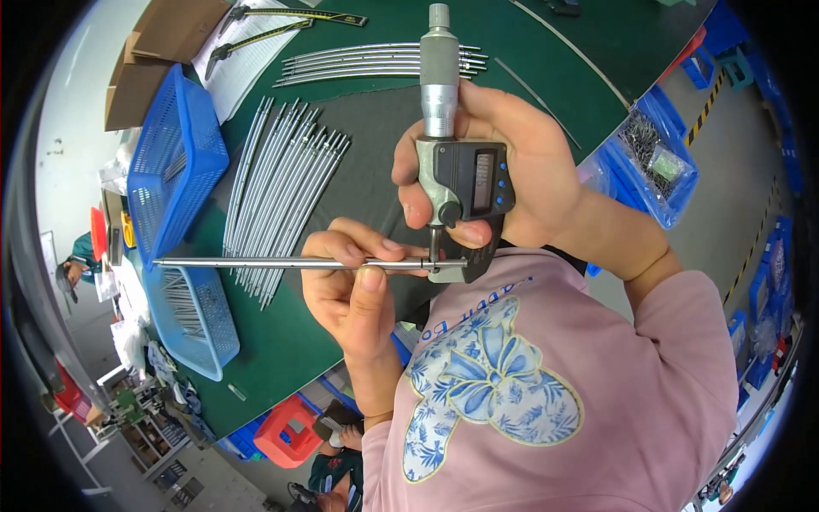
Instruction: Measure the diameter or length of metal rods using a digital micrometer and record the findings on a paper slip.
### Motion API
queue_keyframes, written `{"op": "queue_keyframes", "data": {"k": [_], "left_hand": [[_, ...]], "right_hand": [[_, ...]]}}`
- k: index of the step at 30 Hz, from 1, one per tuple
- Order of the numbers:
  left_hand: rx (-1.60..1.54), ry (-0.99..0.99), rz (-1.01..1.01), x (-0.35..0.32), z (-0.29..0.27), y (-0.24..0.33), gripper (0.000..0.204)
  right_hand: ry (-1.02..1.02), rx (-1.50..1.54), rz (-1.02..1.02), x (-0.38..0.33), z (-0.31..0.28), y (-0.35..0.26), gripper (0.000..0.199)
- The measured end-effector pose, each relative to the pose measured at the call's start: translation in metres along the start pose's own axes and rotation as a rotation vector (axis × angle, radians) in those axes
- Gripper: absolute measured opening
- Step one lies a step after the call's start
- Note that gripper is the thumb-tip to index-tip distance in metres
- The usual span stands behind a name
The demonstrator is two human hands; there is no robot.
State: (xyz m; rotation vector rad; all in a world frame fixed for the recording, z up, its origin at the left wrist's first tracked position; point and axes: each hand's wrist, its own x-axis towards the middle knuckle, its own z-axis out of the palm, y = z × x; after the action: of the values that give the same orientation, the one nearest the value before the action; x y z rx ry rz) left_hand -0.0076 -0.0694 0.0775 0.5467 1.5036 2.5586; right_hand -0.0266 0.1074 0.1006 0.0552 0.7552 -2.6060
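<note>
My right hand (537, 162) is closed around a digital micrometer (465, 175) with a grey thimble, a small display and blue buttons. A slim metal rod (230, 263) is pinched between the thumb and fingers of my left hand (354, 290). The rod's right end lies in the micrometer's jaw, between spindle and anvil; whether both faces touch it I cannot tell. Left of my hands, many similar rods (281, 188) lie side by side on a dark cloth (375, 128). Another group of rods (375, 61) lies beyond them, partly behind the micrometer.
Two blue baskets (183, 128) (217, 328) with rods stand on the green table (273, 341) at the left. Calipers (256, 38) rest on paper at the back, near a cardboard box (141, 81). A blue bin (674, 183) of small metal parts is at right. Another person (337, 474) sits near a red stool (286, 431).
</note>
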Motion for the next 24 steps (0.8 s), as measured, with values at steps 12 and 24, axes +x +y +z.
{"op": "queue_keyframes", "data": {"k": [12, 24], "left_hand": [[0.018, -0.059, -0.011, 0.001, 0.002, -0.002, 0.021], [0.041, -0.045, -0.033, 0.004, 0.003, 0.000, 0.023]], "right_hand": [[-0.019, -0.061, -0.018, 0.001, -0.008, 0.000, 0.062], [0.044, 0.029, 0.010, -0.002, -0.002, -0.002, 0.065]]}}
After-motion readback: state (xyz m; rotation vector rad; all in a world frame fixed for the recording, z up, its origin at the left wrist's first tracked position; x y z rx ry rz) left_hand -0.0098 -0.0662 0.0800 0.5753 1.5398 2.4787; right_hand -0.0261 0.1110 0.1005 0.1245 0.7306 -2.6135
